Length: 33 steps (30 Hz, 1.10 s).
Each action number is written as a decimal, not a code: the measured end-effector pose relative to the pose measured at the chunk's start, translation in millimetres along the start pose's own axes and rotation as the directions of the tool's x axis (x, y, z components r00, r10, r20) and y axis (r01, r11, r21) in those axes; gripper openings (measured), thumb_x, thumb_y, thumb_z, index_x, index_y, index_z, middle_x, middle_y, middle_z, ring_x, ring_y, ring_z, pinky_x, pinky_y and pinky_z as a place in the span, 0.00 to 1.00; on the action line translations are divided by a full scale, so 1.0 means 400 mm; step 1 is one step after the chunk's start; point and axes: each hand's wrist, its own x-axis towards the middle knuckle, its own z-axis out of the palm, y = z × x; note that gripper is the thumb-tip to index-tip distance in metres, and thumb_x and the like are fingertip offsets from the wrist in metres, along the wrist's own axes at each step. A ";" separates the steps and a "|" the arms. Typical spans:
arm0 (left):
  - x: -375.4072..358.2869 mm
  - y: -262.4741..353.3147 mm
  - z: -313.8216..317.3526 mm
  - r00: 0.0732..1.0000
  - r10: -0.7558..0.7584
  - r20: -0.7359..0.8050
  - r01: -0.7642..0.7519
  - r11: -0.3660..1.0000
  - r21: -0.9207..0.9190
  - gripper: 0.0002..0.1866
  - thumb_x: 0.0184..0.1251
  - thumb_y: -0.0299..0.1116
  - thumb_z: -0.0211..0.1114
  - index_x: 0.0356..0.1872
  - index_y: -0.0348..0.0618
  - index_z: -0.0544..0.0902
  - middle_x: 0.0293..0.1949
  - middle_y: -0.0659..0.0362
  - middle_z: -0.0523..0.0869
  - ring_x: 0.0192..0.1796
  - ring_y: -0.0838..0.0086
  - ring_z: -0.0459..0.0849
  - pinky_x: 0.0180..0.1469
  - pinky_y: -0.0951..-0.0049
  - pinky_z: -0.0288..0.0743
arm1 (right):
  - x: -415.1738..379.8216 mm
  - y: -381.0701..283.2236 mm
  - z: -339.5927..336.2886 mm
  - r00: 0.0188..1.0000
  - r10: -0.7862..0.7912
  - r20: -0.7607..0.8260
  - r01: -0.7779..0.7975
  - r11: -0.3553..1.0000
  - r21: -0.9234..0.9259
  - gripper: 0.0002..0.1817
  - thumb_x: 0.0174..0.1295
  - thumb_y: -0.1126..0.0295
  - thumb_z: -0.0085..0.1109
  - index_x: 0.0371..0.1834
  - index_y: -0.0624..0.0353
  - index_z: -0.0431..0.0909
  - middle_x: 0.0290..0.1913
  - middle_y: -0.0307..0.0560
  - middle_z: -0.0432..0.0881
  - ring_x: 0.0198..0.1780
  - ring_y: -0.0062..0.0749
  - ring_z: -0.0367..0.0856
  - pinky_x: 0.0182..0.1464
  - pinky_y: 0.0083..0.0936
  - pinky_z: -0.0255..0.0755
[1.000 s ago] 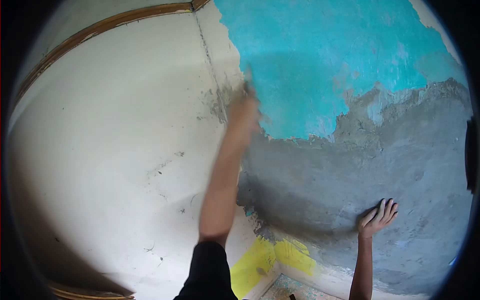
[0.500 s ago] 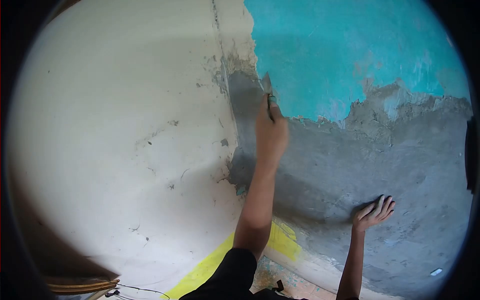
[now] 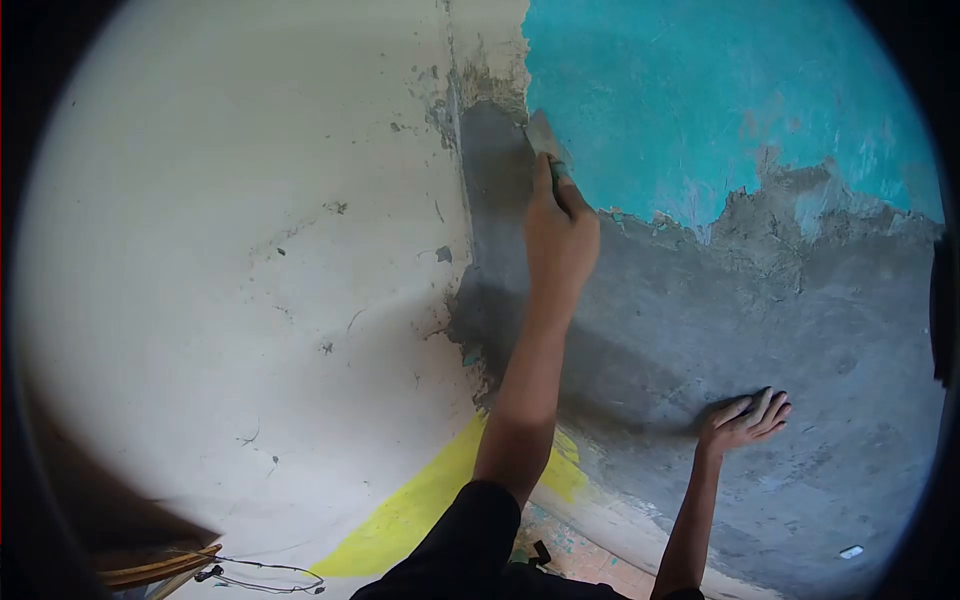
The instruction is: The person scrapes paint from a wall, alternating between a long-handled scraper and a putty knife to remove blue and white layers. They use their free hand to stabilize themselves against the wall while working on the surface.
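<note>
My left hand (image 3: 562, 235) is closed round the handle of a scraper (image 3: 543, 135), its blade pointing up the wall. The blade lies against the ragged edge between turquoise paint (image 3: 680, 90) and bare grey plaster (image 3: 640, 300), close to the room's corner. My fingers hide part of the handle. Lower down on the right, my right hand (image 3: 742, 424) rests on the grey surface, fingers stretched out to the upper right, holding nothing.
A cream wall (image 3: 250, 330) with scuffs and chips meets the grey wall at the corner. Yellow paint (image 3: 400, 515) runs low down. Curved brown pieces (image 3: 165, 572) and a thin wire (image 3: 265, 580) are at bottom left. A small white object (image 3: 851, 551) is at lower right.
The view has shifted, so the walls appear higher. The scraper has turned in my left hand, showing more of its blade face, and stays by the paint edge. My right hand stays on the plaster.
</note>
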 end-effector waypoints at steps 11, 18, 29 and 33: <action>0.055 -0.003 -0.029 0.999 -0.038 0.019 0.036 0.997 0.074 0.24 0.74 0.33 0.46 0.66 0.29 0.70 0.51 0.38 0.82 0.51 0.52 0.83 0.54 0.62 0.72 | -0.005 -0.002 -0.006 0.999 0.022 0.029 -0.022 1.000 0.002 0.21 0.71 0.69 0.46 0.64 0.63 0.70 0.71 0.57 0.66 0.76 0.53 0.58 0.76 0.50 0.41; 0.049 0.002 -0.033 0.999 0.038 -0.009 -0.036 0.987 0.154 0.24 0.73 0.32 0.46 0.66 0.30 0.70 0.49 0.37 0.83 0.50 0.48 0.84 0.54 0.57 0.73 | -0.002 -0.004 -0.007 0.998 0.042 0.046 -0.043 0.999 0.013 0.21 0.72 0.66 0.44 0.64 0.63 0.71 0.72 0.57 0.66 0.76 0.53 0.57 0.76 0.50 0.40; 0.059 -0.028 -0.094 0.996 0.054 0.065 -0.062 0.989 0.137 0.24 0.70 0.32 0.51 0.65 0.32 0.71 0.38 0.36 0.84 0.42 0.46 0.85 0.46 0.57 0.75 | -0.012 0.009 -0.010 0.999 0.019 0.044 -0.021 0.999 0.038 0.22 0.72 0.65 0.43 0.66 0.62 0.70 0.72 0.57 0.66 0.76 0.52 0.57 0.76 0.48 0.40; 0.034 -0.046 -0.093 0.986 0.156 0.056 -0.163 0.969 0.183 0.24 0.71 0.32 0.51 0.66 0.34 0.71 0.36 0.37 0.84 0.39 0.47 0.85 0.45 0.58 0.75 | -0.017 0.011 -0.009 0.998 0.040 0.049 -0.042 0.999 0.028 0.22 0.72 0.66 0.44 0.66 0.62 0.70 0.72 0.56 0.66 0.76 0.52 0.57 0.76 0.49 0.39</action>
